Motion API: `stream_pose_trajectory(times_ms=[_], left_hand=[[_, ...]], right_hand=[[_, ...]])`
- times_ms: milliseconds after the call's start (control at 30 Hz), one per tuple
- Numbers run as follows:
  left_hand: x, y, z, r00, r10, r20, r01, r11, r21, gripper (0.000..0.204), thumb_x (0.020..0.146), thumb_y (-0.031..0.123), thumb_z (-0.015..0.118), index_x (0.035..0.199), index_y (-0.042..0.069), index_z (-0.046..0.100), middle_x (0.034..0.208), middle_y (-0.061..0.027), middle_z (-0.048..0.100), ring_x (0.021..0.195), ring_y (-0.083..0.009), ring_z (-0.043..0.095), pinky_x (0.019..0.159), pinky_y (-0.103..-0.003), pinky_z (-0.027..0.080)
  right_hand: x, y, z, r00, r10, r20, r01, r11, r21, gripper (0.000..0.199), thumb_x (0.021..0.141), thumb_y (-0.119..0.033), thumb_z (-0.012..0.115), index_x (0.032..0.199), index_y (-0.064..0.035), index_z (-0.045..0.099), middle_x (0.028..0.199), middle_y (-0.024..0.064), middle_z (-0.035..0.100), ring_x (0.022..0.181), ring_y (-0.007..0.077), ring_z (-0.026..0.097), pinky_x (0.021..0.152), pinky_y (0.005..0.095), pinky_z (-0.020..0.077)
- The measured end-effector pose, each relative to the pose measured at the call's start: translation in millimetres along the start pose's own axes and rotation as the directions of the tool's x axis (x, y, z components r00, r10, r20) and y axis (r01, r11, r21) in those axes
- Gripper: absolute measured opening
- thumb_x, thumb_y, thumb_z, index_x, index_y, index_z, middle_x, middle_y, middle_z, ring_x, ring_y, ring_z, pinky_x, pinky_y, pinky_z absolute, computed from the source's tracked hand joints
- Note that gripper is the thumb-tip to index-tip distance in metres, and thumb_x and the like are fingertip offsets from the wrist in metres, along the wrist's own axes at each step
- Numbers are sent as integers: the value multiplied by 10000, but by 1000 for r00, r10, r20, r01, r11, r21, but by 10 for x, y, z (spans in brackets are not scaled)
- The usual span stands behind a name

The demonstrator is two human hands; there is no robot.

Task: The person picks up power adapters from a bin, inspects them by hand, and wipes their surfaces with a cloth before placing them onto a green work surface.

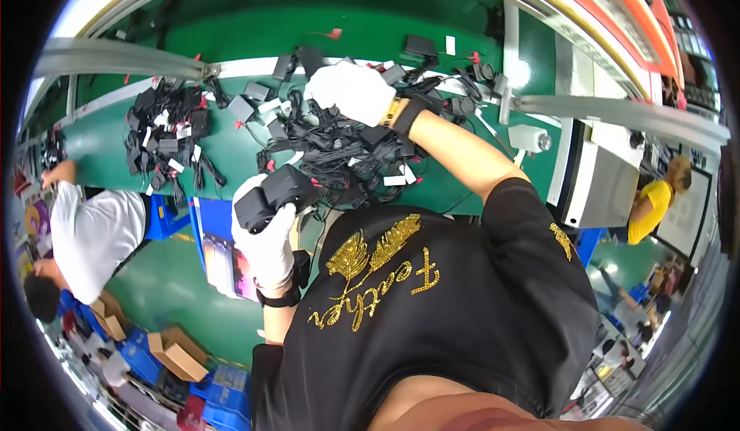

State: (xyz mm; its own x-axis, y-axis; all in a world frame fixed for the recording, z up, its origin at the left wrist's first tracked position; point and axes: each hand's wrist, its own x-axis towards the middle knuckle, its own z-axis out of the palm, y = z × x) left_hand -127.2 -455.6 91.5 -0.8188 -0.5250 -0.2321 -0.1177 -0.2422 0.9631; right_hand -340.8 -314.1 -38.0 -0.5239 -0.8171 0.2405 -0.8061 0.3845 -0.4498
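Broadly, we stand over a green surface [231, 149] that stretches away beyond both our hands, and it carries the work in loose heaps so that anything can be reached by an arm's stretch. Directly under and around our right hand [351, 92] lies the big tangle of black adapters and cords [347, 157], white tags showing among them; a second, smaller heap [166, 134] sits well off to the left of our left hand, nearer the co-worker in the white shirt [96, 234].

Our right hand, in a white glove, rests palm-down on the top of the big tangle; we cannot tell whether its fingers close on anything, since the back of the glove hides them.

Our left hand [266, 238], also gloved, is clenched around a black adapter block [274, 196], held up close to our chest and just short of the tangle's near edge, its cord hidden behind the hand.

Our black shirt covers the near edge of the surface, and the fisheye rim blurs the cartons [177, 354] on the floor.
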Motion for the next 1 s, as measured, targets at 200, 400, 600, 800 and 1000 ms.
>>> stream_pose_trajectory(times_ms=[200,400,600,800,1000], left_hand=[[-272,-49,141,999,-47,16,47,999,0,511,639,-9,710,1119,-12,536,995,-87,578,880,-175,567,810,-297,470],[-495,-11,406,977,-189,102,186,982,34,487,663,-54,690,1119,-17,521,969,-112,590,820,-181,609,687,-277,547],[-599,-162,385,992,-33,118,12,985,175,469,651,-12,724,1087,4,555,980,-80,603,854,-156,591,751,-277,499],[-749,-153,474,979,-98,177,75,988,134,457,666,43,745,1084,12,563,939,-74,617,819,-131,584,736,-264,479],[-816,-179,651,973,-78,219,107,986,-124,494,703,-53,684,1156,-2,493,1051,-119,561,891,-211,601,737,-347,574]], right_hand=[[-748,1717,-854,842,463,-278,-527,590,-611,253,735,-117,507,945,-140,645,1130,105,600,951,347,584,807,405,489],[-1170,2499,-1007,341,917,-208,-940,335,-67,281,824,-245,551,1024,-59,616,1078,256,600,1054,363,574,854,435,475],[-998,2219,-571,914,393,-95,-404,870,-282,276,860,-265,458,950,-48,602,891,207,628,815,395,596,732,454,479],[-1013,1363,-399,913,405,48,-376,882,-284,470,821,-138,493,1281,-42,470,1306,145,485,1180,271,476,992,347,385],[-983,529,-816,639,719,273,-690,379,617,354,937,-193,468,1259,-46,490,991,62,623,560,99,559,385,234,406]])
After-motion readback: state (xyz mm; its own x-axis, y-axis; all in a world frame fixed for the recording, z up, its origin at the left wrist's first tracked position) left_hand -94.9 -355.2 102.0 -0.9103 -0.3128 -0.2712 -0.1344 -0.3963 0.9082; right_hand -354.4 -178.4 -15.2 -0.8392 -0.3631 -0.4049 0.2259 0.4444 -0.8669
